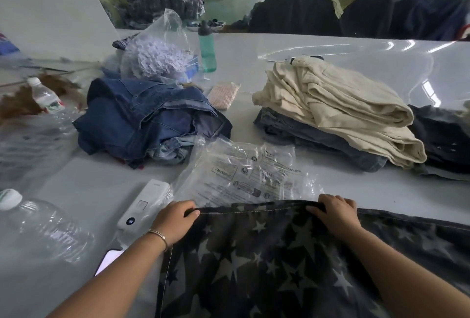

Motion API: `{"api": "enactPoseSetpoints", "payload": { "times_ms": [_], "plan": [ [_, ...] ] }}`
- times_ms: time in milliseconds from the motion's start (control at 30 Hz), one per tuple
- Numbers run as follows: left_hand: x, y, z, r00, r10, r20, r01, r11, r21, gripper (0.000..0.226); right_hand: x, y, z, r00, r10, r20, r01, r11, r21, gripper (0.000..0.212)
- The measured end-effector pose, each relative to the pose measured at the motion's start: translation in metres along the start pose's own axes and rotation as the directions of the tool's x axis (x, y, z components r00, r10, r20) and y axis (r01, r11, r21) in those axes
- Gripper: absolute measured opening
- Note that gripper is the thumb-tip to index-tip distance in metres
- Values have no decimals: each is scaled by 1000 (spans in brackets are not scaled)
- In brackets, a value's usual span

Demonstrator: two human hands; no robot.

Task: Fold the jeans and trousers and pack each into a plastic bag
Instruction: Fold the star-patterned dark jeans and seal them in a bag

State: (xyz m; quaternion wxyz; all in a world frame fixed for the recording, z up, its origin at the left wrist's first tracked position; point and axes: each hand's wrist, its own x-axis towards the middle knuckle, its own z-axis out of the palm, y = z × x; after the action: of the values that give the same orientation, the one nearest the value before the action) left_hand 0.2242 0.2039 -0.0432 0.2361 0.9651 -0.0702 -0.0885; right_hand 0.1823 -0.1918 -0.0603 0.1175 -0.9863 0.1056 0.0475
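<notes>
Star-print trousers [267,261], nearest me: my left hand [175,221] and right hand [335,213] each grip the far edge. Plastic bag [244,175] just beyond, empty, on the table [330,185].

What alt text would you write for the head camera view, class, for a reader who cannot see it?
Both hands, left hand and right hand, grip the far edge of star-print trousers on a white table. Beyond lie a printed plastic bag, crumpled blue jeans and stacked folded cream trousers.

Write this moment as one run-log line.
left hand: grips star-print trousers top edge | right hand: grips same edge | plastic bag: empty, just beyond
</notes>
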Motion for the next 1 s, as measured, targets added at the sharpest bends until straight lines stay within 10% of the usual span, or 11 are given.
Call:
{"api": "enactPoseSetpoints", "payload": {
  "times_ms": [167, 300, 533, 800, 1000],
  "plan": [
    [8, 8, -20, 912, -29, 409, 216, 882, -419, 16, 9, 8, -27, 995, -31, 99, -7, 934, 358, 36],
    [8, 16, -32, 779, -59, 624, 400, 813, -424, 32, 12, 12, -48, 940, -114, 321, -55, 879, 474, 7],
    [10, 15, -39, 856, -152, 495, 447, 700, -557, 38, 15, 15, -50, 963, -156, 218, 34, 878, 478, 12],
    [28, 4, -35, 956, -256, 139, 255, 967, 31, 61, 15, 20, -44, 940, -170, 295, 66, 941, 331, 19],
    [17, -17, -35, 927, -304, 219, 372, 819, -438, 47, 12, 70, -63, 820, -89, 565, -110, 945, 309, 17]
  ]
}}
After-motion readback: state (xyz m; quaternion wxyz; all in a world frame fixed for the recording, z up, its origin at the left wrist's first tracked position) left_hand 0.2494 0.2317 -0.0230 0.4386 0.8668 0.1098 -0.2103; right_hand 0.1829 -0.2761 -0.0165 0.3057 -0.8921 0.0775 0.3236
